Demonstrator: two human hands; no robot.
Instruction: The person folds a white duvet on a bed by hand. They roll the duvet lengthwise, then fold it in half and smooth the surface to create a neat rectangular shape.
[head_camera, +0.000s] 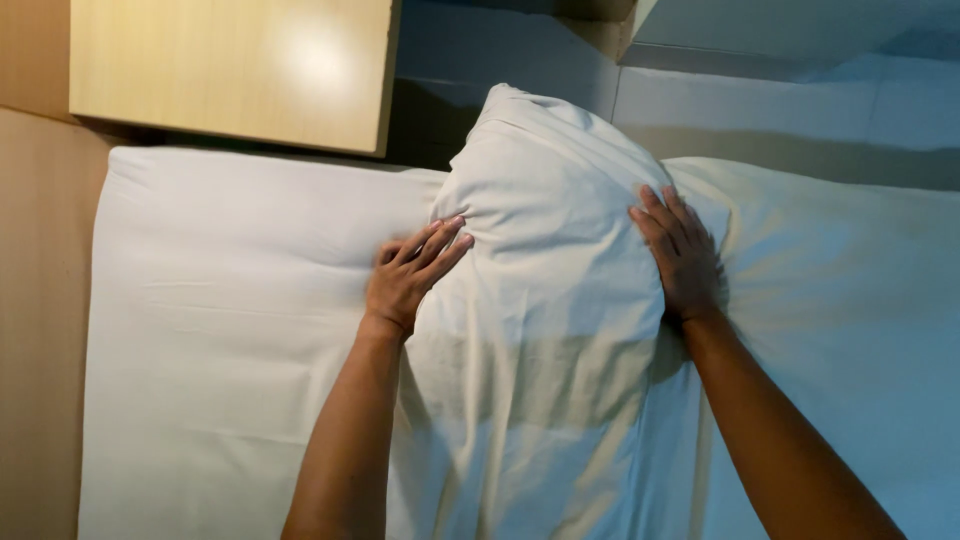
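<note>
Both hands (412, 275) (680, 250) flat against white pillow (555, 300)

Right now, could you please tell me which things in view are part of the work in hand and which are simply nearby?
In hand:
- white pillow, pressed from both sides
- left hand, flat on its left side
- right hand, flat on its right side
- white bed sheet under the pillow

Simply nearby:
- wooden bedside cabinet
- pale wall panel

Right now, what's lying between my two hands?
The white pillow fills the stretch between the left hand and the right hand; both press its sides, seen in the head view.
</note>
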